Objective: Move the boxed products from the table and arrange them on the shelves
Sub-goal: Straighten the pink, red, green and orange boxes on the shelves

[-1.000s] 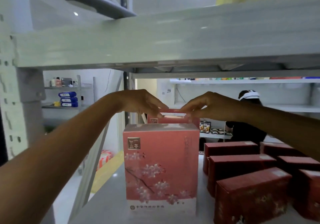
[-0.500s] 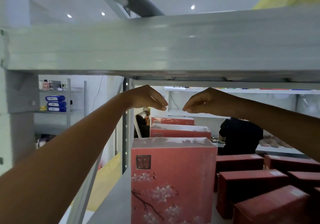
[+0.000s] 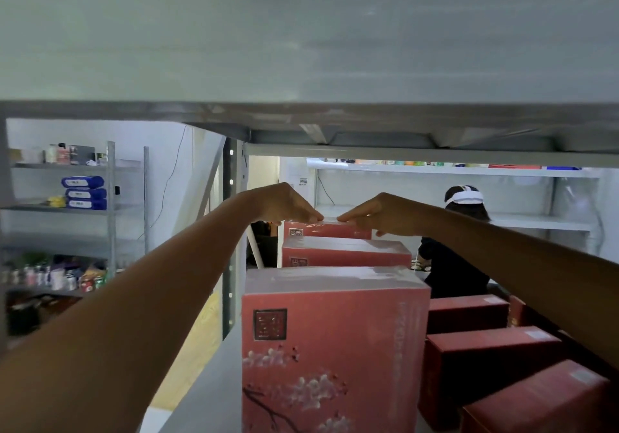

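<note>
A single head-worn camera looked forward and almost level into the gap between two shelf boards. The upper shelf (image 3: 301, 47) hung blurred just before the lens and filled the top of the view. The nearest pink box (image 3: 335, 349) stood close by at the lower shelf's (image 3: 207, 382) near edge. At arm's length toward its far edge, the left hand (image 3: 284, 205) and right hand (image 3: 385, 213) pinched the rearmost pink box (image 3: 330, 230). Beyond the rack's open back a person (image 3: 452, 265) showed, well apart.

White wall (image 3: 160, 151), stocked rack (image 3: 110, 205) — perhaps toiletries
</note>
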